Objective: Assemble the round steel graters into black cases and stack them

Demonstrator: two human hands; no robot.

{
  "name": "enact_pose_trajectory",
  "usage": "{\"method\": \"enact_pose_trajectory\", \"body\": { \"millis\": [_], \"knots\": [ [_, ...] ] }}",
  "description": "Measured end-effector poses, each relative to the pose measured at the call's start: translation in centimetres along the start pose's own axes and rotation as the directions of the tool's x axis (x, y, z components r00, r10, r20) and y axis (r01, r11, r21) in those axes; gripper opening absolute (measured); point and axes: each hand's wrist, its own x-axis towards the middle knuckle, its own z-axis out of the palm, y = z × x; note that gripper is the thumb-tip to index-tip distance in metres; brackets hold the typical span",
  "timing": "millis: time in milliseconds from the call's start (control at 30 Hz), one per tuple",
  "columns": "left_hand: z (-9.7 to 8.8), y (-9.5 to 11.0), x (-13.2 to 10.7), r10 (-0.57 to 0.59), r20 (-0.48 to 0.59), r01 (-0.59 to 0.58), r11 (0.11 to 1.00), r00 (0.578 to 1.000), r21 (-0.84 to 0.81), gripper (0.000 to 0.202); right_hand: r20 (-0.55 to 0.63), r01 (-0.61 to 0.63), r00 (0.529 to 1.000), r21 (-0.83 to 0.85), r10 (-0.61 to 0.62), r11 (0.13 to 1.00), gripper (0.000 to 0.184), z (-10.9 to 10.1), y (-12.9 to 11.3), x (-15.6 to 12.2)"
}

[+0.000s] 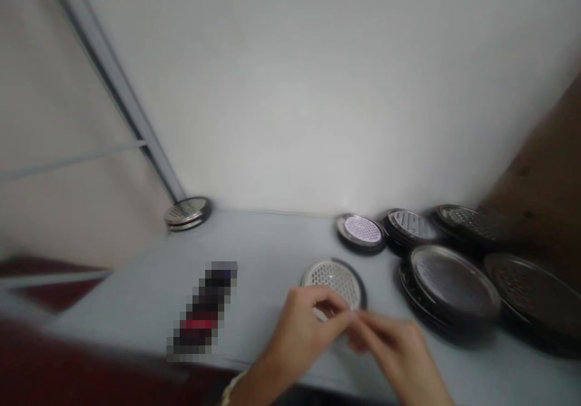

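Observation:
My left hand (302,327) and my right hand (399,348) meet above the front part of the table. Fingers of both are pinched, with the tips touching one another. Whatever sits between them, if anything, is too small and blurred to make out. Just behind the hands lies a round perforated metal disc (330,276) with a dark rim on its right side. The left hand partly covers its near edge. A pale band circles my left wrist.
Stacked round metal discs (454,285) with dark rims stand on the right. Several more, including a perforated disc (361,229), line the wall. Another small stack (186,212) sits at the far left corner. A pixelated dark and red item (202,309) lies left on the grey table (254,248).

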Motion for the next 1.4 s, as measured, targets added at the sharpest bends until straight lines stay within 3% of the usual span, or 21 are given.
{"method": "enact_pose_trajectory", "body": {
  "millis": [100, 167, 400, 533, 633, 700, 800, 867, 1000, 1067, 1167, 1267, 1400],
  "knots": [
    [0.2, 0.1, -0.1, 0.077, -0.096, -0.076, 0.997, 0.992, 0.013, 0.007, -0.062, 0.057, 0.996, -0.068, -0.061, 0.996, 0.049, 0.1, 0.6, -0.2],
    [0.2, 0.1, -0.1, 0.066, -0.083, -0.067, 0.998, 0.994, -0.012, 0.007, -0.04, 0.082, 0.995, -0.112, -0.087, 0.99, 0.046, 0.0, 0.6, -0.3],
    [-0.2, 0.4, -0.1, 0.025, 0.123, -0.025, 1.0, 0.992, -0.004, 0.006, 0.085, 0.056, 0.995, -0.087, -0.049, 0.995, 0.04, -0.1, -0.1, -0.4],
    [-0.9, 0.7, 0.1, 0.029, 0.294, -0.053, 0.996, 0.955, 0.075, 0.006, 0.17, 0.028, 0.985, -0.132, -0.005, 0.991, 0.034, 0.0, 0.1, -0.5],
    [-1.3, 0.7, 0.2, 0.065, 0.372, -0.108, 0.989, 0.926, 0.097, 0.009, 0.239, -0.01, 0.97, -0.122, 0.039, 0.992, 0.041, 0.0, 0.3, -0.5],
    [-1.3, 0.5, 0.2, 0.102, 0.321, -0.13, 0.989, 0.942, 0.069, 0.01, 0.227, -0.023, 0.973, -0.107, 0.047, 0.994, 0.049, -0.1, 0.4, -0.3],
    [-1.2, 0.3, 0.2, 0.14, 0.145, -0.156, 0.983, 0.979, 0.101, 0.004, 0.131, -0.034, 0.99, -0.14, 0.053, 0.99, 0.052, -0.6, 0.4, 0.0],
    [-1.0, 0.3, 0.1, 0.085, 0.09, -0.098, 0.982, 0.992, 0.161, 0.013, 0.059, -0.016, 0.998, -0.195, 0.028, 0.981, 0.05, -0.8, 0.4, 0.1],
    [-0.5, 0.3, -0.1, -0.162, 0.204, 0.16, 0.987, 0.965, 0.024, 0.02, 0.001, 0.088, 0.996, -0.274, -0.091, 0.958, 0.047, -0.9, 0.5, 0.0],
    [-0.3, 0.3, -0.2, -0.192, 0.269, 0.217, 0.974, 0.944, -0.067, 0.018, -0.013, 0.102, 0.994, -0.279, -0.111, 0.955, 0.044, -0.9, 0.6, 0.0],
    [-0.4, 0.2, 0.0, -0.162, 0.267, 0.194, 0.976, 0.95, -0.098, 0.016, -0.003, 0.089, 0.996, -0.253, -0.093, 0.963, 0.041, -0.9, 0.7, -0.1],
    [-0.5, 0.2, 0.2, -0.127, 0.193, 0.144, 0.987, 0.973, -0.075, 0.016, 0.067, 0.074, 0.996, -0.204, -0.061, 0.976, 0.038, -0.9, 0.4, -0.3],
    [-0.3, 0.3, 0.2, -0.022, 0.143, 0.01, 0.997, 0.99, 0.08, 0.01, 0.159, 0.079, 0.986, -0.202, -0.047, 0.976, 0.035, -0.8, -0.1, -0.5]
  ]
}}
